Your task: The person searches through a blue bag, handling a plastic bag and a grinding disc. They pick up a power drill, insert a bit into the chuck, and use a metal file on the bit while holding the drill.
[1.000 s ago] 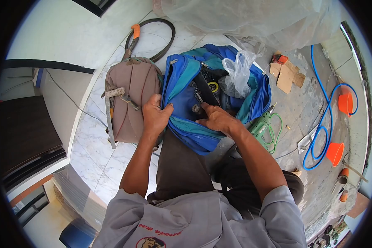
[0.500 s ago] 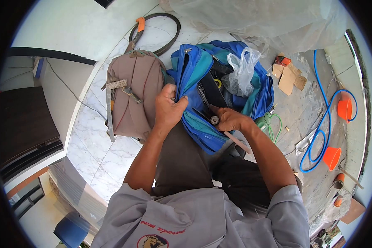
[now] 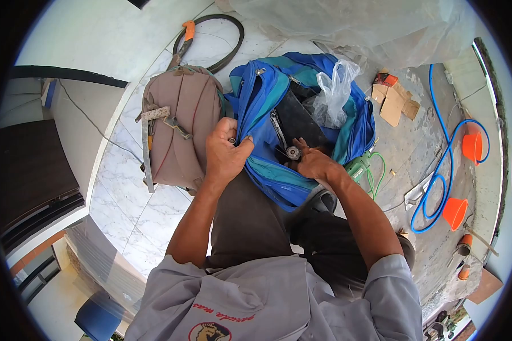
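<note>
The blue and teal bag [image 3: 253,125] lies open in front of my knees. My left hand [image 3: 226,150] is closed on the near-left edge of its opening, pinching the fabric. My right hand [image 3: 318,163] is inside the bag, with its fingers around a tool with a round metal end [image 3: 293,153]; the hand and wrist hide the rest of it. Beside it stands a dark flat panel [image 3: 301,116], with a metal wrench-like tool [image 3: 277,126] to its left. A clear plastic bag [image 3: 334,96] sticks out at the far right of the opening.
To the left stands a brown backpack [image 3: 179,125] with tools hanging on it. Behind is a black hose loop [image 3: 242,37] with an orange handle. On the right are a green power tool [image 3: 357,167], cardboard [image 3: 393,105], a blue hose [image 3: 450,153] and orange buckets [image 3: 455,213].
My right hand has moved slightly forward and deeper into the bag with the round-ended tool. The pale stick under my wrist is now mostly hidden. The dark panel has tilted; my left hand keeps its grip.
</note>
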Demonstrator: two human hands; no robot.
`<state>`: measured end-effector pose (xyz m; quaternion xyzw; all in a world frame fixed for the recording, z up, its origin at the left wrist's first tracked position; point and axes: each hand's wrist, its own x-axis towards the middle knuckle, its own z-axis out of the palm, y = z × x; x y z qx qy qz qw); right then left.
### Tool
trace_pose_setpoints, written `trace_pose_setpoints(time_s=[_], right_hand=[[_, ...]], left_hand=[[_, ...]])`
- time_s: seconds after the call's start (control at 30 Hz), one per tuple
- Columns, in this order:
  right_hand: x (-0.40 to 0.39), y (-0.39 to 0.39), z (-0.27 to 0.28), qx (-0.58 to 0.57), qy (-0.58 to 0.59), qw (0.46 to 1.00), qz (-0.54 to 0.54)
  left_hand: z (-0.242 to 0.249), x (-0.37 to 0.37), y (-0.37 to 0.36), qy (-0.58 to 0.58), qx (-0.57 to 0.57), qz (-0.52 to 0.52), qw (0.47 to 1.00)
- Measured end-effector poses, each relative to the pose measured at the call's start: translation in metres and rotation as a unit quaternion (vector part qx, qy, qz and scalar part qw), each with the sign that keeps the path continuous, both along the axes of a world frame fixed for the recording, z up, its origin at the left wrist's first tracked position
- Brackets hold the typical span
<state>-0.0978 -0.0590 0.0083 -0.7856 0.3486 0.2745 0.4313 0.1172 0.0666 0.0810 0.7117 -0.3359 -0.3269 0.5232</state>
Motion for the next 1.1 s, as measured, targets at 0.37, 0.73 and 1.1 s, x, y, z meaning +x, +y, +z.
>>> trace_pose_setpoints(time_s=[0.37, 0.73, 1.1], right_hand=[[-0.011, -0.05, 0.041, 0.087, -0.144, 0.883, -0.439], [0.0, -0.048, 0.027, 0.051, -0.095, 0.967, -0.232], [0.037, -0.039, 0.023, 0.117, -0.154, 0.947, -0.258]], left_hand=[[-0.009, -0.006, 0.03, -0.068, 0.048, -0.012, 0.996], [-0.013, -0.033, 0.056, -0.012, 0.075, -0.018, 0.997], [-0.012, -0.031, 0.042, 0.022, 0.029, -0.003, 0.999]])
